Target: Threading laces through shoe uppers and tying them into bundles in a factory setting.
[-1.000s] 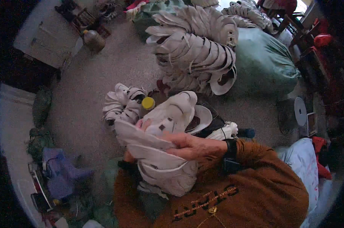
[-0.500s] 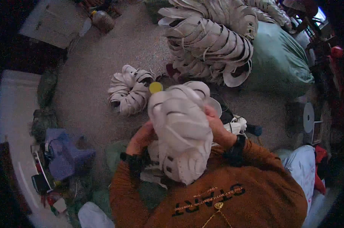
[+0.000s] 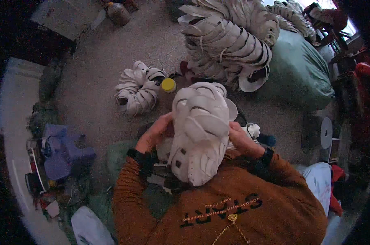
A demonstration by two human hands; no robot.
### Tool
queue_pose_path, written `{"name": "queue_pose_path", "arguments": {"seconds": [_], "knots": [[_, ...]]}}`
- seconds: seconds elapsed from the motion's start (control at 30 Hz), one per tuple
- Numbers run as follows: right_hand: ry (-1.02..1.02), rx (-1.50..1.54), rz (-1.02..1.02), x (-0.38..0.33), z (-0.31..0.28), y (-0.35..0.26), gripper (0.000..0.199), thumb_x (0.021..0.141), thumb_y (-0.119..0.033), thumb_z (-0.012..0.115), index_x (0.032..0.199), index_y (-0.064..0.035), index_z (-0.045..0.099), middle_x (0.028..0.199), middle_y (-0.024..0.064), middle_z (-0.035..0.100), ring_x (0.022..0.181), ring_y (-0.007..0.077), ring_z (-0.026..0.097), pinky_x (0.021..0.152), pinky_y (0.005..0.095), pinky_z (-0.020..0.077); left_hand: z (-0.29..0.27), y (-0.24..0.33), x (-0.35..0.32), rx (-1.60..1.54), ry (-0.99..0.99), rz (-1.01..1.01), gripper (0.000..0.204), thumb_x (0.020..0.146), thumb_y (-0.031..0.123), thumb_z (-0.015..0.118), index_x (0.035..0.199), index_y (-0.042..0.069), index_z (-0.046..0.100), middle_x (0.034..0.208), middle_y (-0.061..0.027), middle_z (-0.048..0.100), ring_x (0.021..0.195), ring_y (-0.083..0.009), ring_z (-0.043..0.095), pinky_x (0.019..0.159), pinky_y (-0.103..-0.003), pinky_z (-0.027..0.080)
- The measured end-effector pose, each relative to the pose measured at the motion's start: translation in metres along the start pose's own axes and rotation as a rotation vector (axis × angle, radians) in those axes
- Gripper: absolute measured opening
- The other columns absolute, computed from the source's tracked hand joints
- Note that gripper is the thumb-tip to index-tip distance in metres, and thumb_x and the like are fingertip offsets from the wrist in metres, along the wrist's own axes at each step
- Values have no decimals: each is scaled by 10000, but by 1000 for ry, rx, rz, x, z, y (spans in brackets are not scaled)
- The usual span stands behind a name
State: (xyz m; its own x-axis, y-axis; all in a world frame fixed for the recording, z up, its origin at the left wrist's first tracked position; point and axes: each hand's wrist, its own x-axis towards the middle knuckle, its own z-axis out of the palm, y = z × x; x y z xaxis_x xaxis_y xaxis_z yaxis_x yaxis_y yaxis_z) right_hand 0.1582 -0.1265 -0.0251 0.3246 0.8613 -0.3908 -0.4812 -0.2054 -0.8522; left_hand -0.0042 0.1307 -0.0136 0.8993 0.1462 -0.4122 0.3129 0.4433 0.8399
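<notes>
Around the middle of the view, the bundle [image 3: 201, 126], pale curved layers lapped over one another, is held up in front of the sweater [image 3: 234, 204]. The left hand [image 3: 158, 128] bears on it at nine o'clock and the right hand [image 3: 242, 139] at three, each bent round its side and gripping; most fingertips are hidden, so I cannot tell how far they reach behind. Holding this well, I judge, asks for even pressure from both sides: the layers look apt to fan or slip if one palm pushes harder. A firm but gentle squeeze seems best, as such thin stuff could crease, and fingers are better kept off the dark cut-outs [image 3: 183, 151] at seven o'clock, where an edge might catch. Elbow room matters too: a yellow-lidded jar [image 3: 168, 85] stands near at eleven, a ring [image 3: 130, 96] of similar layers lies on the floor [image 3: 91, 90] at ten, a heap [image 3: 234, 45] rises at one, and a green sack [image 3: 301, 69] sits at two, so any turn is safest made close in.
</notes>
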Motion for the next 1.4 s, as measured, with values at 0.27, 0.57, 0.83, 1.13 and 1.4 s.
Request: {"name": "queue_pose_path", "arguments": {"seconds": [0.27,0.57,0.83,1.13,1.4], "knots": [[128,-202,-276,60,-22,17,307,965,-210,500,1087,29,651,1003,45,698,895,125,621,783,305,491,2,6,-32,528,432,77,450,965,312,555,1292,5,520,1151,-105,620,1038,-187,599,899,-335,494],[214,-11,-9,116,-29,5,254,948,-182,530,1091,-7,646,981,72,677,895,209,643,778,334,520,96,-16,-111,1238,486,175,815,825,431,693,1405,-23,346,1373,-230,444,1292,-349,429,1129,-539,213],[495,-585,-617,77,-5,-22,389,972,-210,502,1265,45,494,1194,174,558,1106,264,540,933,357,432,63,-55,-62,1429,529,271,693,817,353,662,1346,-21,417,1308,-217,507,1273,-358,443,1144,-577,83],[268,-975,-675,101,59,-86,512,892,-188,648,1329,-8,449,1251,211,512,1177,355,507,994,393,406,51,-51,-61,1439,706,533,472,819,149,570,1223,-88,511,915,-226,611,907,-375,601,1087,-562,281],[104,-752,-674,144,16,-25,484,984,-271,473,1389,-16,396,1384,231,409,1304,373,376,1099,412,279,33,-41,-37,1475,724,636,402,859,49,508,1251,-41,516,1200,-212,542,1099,-383,543,990,-504,406]]}}
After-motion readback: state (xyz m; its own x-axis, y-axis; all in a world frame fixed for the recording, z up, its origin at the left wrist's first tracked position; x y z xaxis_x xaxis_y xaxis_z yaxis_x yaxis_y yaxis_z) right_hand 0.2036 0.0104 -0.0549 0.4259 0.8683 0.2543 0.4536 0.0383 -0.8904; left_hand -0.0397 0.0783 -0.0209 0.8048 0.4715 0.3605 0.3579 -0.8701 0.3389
